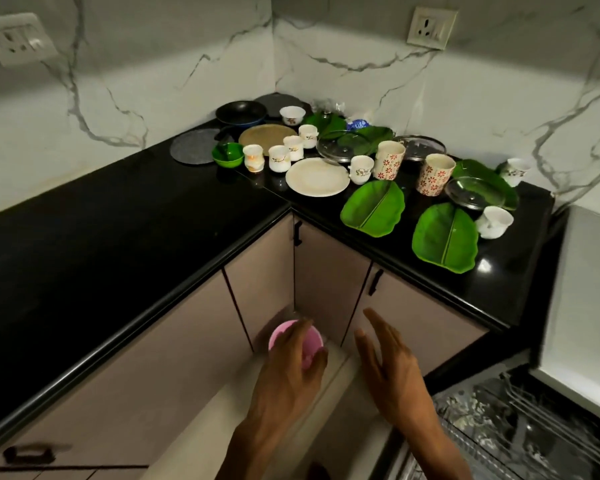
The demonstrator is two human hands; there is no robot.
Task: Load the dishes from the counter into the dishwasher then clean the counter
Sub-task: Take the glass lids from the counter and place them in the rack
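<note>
Left hand (293, 370): its grip grasps a pink cup (297, 342), low in front of the cabinet doors.
Right hand (388, 362): grip released, fingers straight, holding nothing.
Dishwasher rack (520, 424): lies to the lower right, nearer to the right hand; the cup probably must travel rightward.
Tabletop (118, 220): many dishes wait farther away; the green leaf plate (445, 242) is nearest.
</note>
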